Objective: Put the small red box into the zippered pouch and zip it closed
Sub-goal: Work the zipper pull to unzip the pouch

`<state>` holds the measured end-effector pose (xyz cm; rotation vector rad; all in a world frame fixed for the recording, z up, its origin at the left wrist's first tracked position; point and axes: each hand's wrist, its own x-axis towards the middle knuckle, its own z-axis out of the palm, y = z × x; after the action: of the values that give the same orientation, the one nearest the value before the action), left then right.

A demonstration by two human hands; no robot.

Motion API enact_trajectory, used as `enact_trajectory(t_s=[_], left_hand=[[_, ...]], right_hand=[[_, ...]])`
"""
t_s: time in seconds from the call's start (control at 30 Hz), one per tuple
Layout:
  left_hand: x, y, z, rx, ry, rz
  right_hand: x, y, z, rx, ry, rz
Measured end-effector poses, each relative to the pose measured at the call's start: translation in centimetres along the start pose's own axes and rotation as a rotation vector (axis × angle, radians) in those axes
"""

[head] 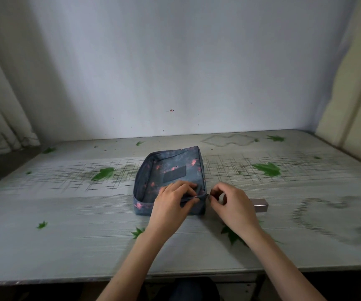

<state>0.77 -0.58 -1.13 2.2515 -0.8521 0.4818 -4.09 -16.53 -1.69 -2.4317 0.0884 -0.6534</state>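
A blue-grey fabric pouch [171, 170] with pink marks lies open on the table, its inside and a dark patch showing. My left hand [173, 203] pinches the pouch's near right rim by the zipper. My right hand [231, 203] sits just right of that corner, thumb and forefinger pinched on what looks like the zipper pull [209, 197]. The small box [261, 204], dull reddish-brown in this light, lies on the table behind my right hand, partly hidden by it.
The table [88, 213] is pale with printed green leaves and dark line patterns. Its near edge runs below my forearms. A grey wall stands behind, curtains at the left, a cream panel at the right.
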Motion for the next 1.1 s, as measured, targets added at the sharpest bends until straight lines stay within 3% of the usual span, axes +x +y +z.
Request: enact_trajectory(t_s=[0.7,1.1], left_hand=[[0.5,-0.5,-0.3,-0.068,-0.067,0.051],[2.0,-1.2,-1.7,-0.018,-0.232,0.043]], right_hand=[[3.1,-0.6,0.9,-0.144,0.049,0.083],[1.9,-1.3,0.8,0.185,0.055,0.046]])
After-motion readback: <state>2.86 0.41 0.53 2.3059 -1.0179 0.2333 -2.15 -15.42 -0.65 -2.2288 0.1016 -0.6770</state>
